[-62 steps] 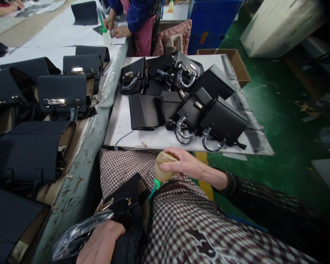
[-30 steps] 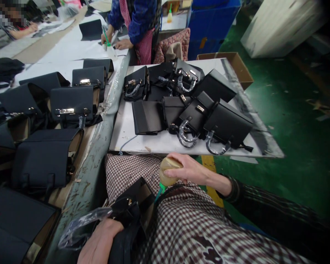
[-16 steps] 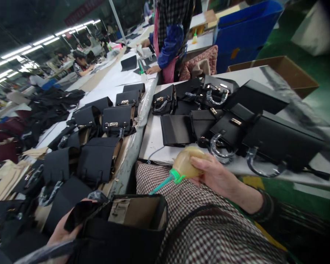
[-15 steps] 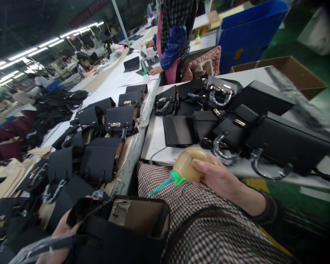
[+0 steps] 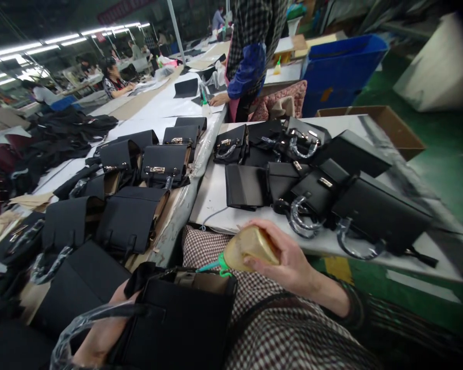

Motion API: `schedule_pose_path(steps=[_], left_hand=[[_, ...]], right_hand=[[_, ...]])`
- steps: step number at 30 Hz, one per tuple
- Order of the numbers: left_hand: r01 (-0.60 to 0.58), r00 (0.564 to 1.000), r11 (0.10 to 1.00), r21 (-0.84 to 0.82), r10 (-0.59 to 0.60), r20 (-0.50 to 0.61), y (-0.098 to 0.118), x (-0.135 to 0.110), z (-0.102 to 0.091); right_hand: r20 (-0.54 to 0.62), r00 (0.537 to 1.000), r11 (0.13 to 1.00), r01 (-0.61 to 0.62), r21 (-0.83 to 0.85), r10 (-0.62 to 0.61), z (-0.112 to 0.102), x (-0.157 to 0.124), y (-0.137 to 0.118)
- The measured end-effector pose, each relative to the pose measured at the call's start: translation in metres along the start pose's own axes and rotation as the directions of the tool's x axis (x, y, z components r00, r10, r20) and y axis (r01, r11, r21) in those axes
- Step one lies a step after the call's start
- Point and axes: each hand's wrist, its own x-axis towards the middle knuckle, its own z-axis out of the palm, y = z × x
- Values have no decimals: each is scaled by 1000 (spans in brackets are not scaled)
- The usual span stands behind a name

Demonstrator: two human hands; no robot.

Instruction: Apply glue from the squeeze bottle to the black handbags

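black handbag (image 5: 177, 324): boxy, mouth open, tan lining (image 5: 210, 282) showing, handle (image 5: 88, 316) wrapped in clear plastic; held in front of checked apron (image 5: 278, 334). squeeze bottle (image 5: 247, 250) translucent yellow, teal nozzle (image 5: 208, 266) tilted down at bag's rim, contact unclear. right hand (image 5: 287, 257) curled round bottle; left hand (image 5: 106, 329) gripping bag's left side, fingers mostly hidden. vs half a second ago: nozzle tip further left, less lining visible.
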Motion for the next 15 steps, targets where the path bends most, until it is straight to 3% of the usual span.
schedule_pose_path(steps=[8,15], left_hand=[[6,996,999,-33,-3,90,15,-2,16],[26,998,997,-68,-22,63,12,-2,17]], right_hand=[[40,988,988,150,-23,-149,15,4,2],[79,964,963,260,-67,-254,21,8,2]])
